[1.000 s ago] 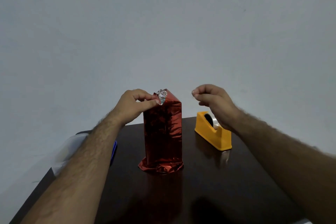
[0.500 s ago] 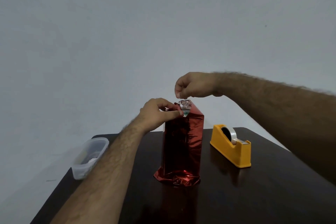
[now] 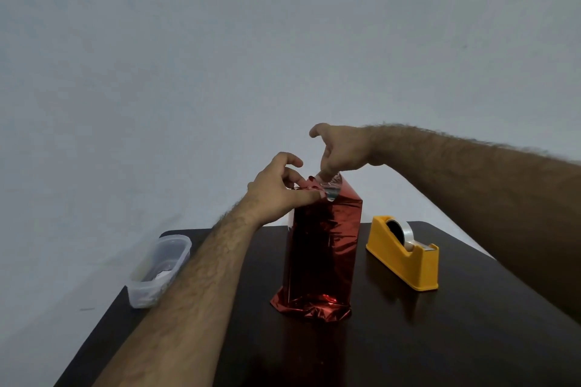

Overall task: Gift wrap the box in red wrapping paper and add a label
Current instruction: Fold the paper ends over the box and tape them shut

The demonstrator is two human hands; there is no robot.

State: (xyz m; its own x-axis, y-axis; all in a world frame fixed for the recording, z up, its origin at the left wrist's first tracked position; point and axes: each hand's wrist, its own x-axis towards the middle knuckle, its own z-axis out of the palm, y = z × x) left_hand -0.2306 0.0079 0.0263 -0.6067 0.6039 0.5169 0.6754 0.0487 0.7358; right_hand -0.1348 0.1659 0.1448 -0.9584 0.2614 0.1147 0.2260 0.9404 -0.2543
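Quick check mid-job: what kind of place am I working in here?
Probably a plain room at home or in a small office, set up as a wrapping spot: a dark wooden table against a bare pale wall, with a yellow tape dispenser and a clear plastic tub.

Box: a tall box wrapped in shiny red wrapping paper stands upright on a dark table, the paper crumpled around its base.
Left hand: pinches the folded paper at the top edge, thumb against the silvery underside.
Right hand: reaches from above, fingertips pressing the same top fold.
Tape dispenser: yellow, loaded with clear tape, just right of the box.
Container: clear plastic, near the table's left edge.
Backdrop: plain pale wall.
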